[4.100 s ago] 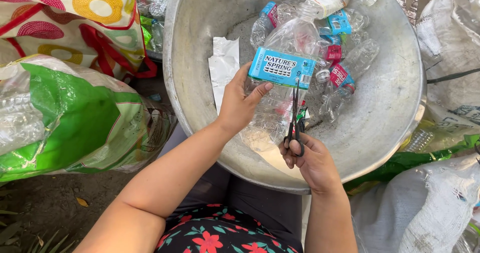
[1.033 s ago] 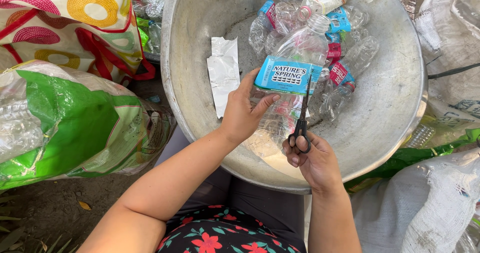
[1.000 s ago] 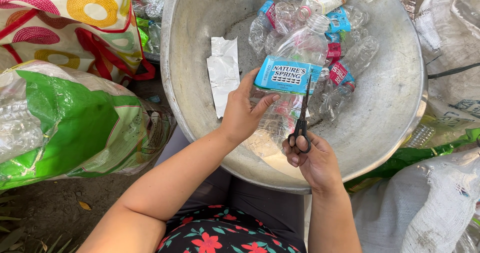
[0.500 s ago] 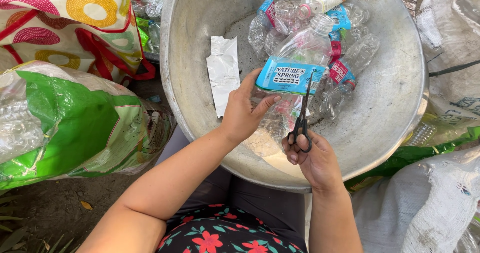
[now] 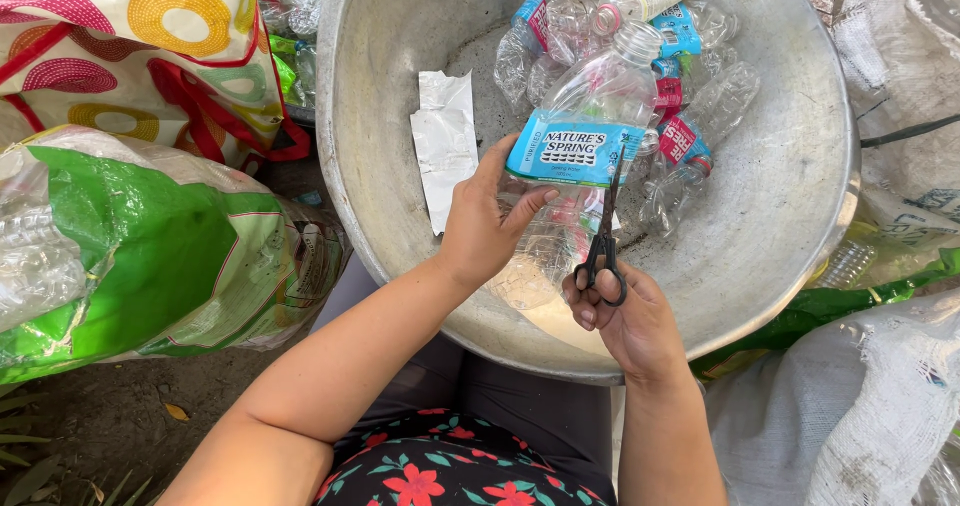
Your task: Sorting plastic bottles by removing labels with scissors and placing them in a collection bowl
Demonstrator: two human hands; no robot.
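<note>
**Scissors at the label, over the big metal basin**

The right hand [image 5: 625,321] has its grip closed through the loops of a pair of black scissors [image 5: 605,236], whose blades point up along the right edge of a blue label [image 5: 572,151]. That label wraps a clear plastic bottle [image 5: 585,126], which the left hand [image 5: 480,231] holds in a firm grip from the left side, thumb pressed just under the label. The bottle hangs above a wide, dull metal basin [image 5: 790,226] resting against the person's knees. In the basin lie more crushed clear bottles [image 5: 690,156] and a white strip of peeled label [image 5: 445,146]. Around it: a green-and-white plastic sack [image 5: 140,256] on the left, a bright patterned bag [image 5: 150,46] behind that, white woven sacks [image 5: 870,406] on the right, all on bare earth [image 5: 130,426].
</note>
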